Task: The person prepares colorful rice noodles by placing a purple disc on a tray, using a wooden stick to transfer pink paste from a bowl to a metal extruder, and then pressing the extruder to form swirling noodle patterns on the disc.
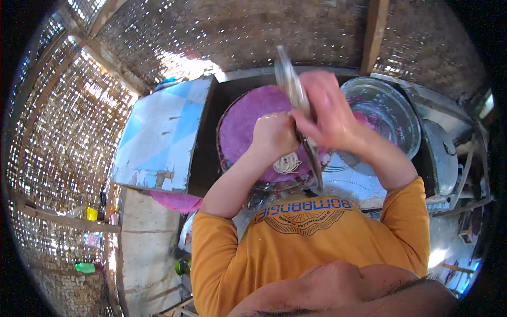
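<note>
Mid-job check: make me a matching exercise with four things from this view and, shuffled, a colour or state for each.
Things:
1. Coil of strands
2. Patterned tabletop
3. Round surface
4. Basin

Colour or state:
A. Greyish, with pink bits inside
B. Purple, beneath the strands
C. Cream-coloured
D. Blue and white, peeling

Pairs: 1-C, 2-D, 3-B, 4-A

Purple disc (236,127); cream strands (287,164); blue-white geometric-patterned panel (158,129).
</note>
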`<state>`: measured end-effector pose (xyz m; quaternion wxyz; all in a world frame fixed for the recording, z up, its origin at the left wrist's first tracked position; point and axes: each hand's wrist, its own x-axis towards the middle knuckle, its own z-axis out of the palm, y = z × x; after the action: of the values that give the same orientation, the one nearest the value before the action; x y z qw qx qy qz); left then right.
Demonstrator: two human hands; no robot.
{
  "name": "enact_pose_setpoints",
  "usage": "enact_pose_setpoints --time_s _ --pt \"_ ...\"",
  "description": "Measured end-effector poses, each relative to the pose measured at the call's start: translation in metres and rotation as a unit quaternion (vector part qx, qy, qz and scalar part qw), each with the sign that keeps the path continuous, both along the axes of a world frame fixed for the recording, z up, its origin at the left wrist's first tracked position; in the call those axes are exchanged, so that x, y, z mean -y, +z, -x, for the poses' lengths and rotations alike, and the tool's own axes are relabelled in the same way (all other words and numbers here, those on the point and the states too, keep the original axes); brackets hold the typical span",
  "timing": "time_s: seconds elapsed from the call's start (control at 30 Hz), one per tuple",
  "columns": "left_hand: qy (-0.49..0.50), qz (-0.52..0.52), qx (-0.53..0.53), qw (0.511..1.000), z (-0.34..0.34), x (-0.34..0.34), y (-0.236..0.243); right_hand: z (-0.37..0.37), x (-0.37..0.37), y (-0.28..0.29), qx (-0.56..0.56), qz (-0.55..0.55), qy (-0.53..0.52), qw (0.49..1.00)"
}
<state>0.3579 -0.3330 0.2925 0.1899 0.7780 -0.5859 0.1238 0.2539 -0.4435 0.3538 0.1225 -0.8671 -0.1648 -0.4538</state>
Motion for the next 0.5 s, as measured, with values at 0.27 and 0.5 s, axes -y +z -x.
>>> enact_pose_setpoints --time_s 0.27,0.5 --pt "-0.067 -0.06 0.025 0.996 0.048 0.035 0.024 0.087 0.058 0.025 -0.234 -0.259 -0.068 0.935" --pt "-0.168 0.099 -0.298 0.934 0.015 0.072 -0.013 0.198 0.158 0.02 0.097 -0.481 -0.177 0.853"
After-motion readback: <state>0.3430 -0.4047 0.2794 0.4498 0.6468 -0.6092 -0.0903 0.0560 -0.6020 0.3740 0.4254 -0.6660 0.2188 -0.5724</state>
